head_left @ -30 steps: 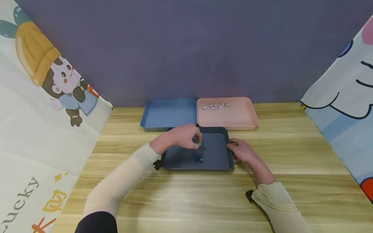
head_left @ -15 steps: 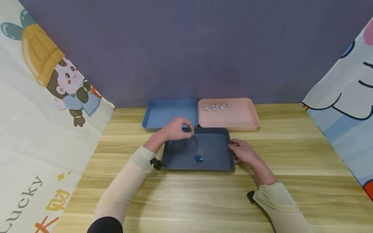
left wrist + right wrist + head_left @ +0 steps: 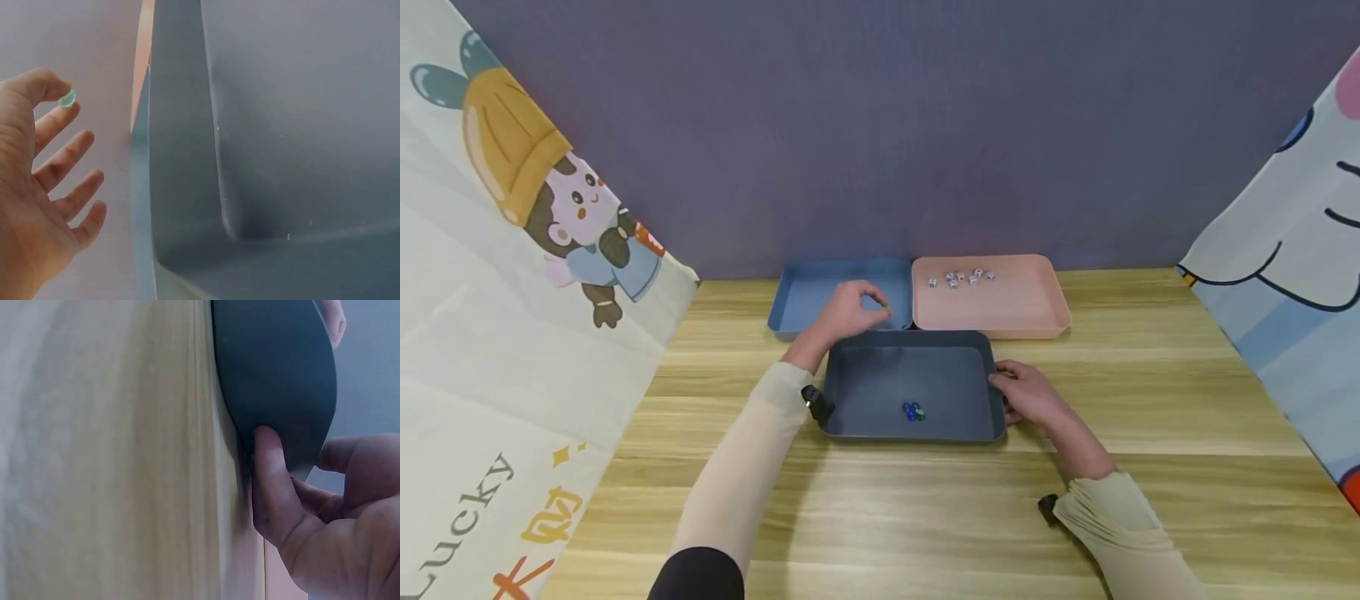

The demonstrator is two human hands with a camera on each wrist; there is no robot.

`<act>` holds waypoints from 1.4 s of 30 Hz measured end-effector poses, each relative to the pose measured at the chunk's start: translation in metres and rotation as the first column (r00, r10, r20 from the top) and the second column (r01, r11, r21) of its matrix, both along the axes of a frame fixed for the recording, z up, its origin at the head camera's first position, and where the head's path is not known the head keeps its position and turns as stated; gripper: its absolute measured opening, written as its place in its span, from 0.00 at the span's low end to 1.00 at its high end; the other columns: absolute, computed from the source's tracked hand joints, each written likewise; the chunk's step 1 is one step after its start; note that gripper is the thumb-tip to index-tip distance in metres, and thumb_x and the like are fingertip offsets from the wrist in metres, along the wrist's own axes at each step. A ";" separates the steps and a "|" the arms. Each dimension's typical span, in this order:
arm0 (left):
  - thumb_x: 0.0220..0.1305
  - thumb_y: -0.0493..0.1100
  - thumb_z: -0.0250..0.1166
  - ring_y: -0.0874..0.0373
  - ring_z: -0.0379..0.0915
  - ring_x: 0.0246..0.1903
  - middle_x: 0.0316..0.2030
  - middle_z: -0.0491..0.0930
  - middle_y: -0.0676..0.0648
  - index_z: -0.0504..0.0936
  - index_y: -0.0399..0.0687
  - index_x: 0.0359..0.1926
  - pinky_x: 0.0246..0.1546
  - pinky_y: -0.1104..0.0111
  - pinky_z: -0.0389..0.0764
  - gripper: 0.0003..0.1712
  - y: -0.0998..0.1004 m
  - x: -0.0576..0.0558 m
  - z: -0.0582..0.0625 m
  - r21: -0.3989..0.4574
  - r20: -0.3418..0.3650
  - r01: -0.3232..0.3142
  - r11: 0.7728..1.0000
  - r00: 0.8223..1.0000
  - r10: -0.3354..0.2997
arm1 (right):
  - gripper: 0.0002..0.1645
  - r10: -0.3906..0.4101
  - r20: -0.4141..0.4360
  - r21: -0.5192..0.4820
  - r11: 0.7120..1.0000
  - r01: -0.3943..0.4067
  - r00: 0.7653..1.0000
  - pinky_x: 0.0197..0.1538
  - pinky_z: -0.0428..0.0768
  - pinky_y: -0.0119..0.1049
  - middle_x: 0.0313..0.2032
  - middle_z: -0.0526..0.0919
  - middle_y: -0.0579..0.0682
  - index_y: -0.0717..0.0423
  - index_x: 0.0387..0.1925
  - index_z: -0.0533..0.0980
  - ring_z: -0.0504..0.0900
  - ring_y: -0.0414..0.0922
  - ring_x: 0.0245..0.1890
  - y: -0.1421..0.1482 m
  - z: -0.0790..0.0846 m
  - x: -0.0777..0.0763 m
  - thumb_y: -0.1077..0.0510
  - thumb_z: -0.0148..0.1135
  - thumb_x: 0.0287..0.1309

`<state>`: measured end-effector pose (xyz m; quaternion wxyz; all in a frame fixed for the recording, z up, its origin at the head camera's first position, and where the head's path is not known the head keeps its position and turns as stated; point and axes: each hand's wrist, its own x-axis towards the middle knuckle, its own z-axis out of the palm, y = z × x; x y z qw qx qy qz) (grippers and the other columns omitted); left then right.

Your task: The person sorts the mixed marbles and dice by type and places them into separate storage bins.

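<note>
The left hand [image 3: 852, 310] pinches a translucent green piece [image 3: 67, 98] over the blue tray [image 3: 801, 296], barely discernible from the head view. The right hand [image 3: 1030, 395] grips the dark tray [image 3: 880, 375], fingers partly hidden; inside, clustered bluish pieces [image 3: 910, 410] look too small to count surely.

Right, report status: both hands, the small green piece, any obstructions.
Left hand pinches small green piece, over blue tray in head view. Right hand grips right side of dark tray. Nothing visibly in the way.
</note>
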<state>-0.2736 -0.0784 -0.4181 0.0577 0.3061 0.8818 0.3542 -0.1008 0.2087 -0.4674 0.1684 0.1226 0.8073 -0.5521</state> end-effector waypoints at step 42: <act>0.63 0.56 0.64 0.54 0.74 0.44 0.56 0.75 0.50 0.86 0.56 0.42 0.45 0.56 0.78 0.13 0.083 -0.083 -0.020 -0.135 0.176 -0.442 0.887 0.870 0.461 | 0.32 0.066 -0.005 -0.026 0.998 -0.066 0.998 0.29 0.82 0.45 0.40 0.76 0.63 0.65 0.71 0.57 0.78 0.49 0.27 0.047 0.004 -0.054 0.53 0.47 0.74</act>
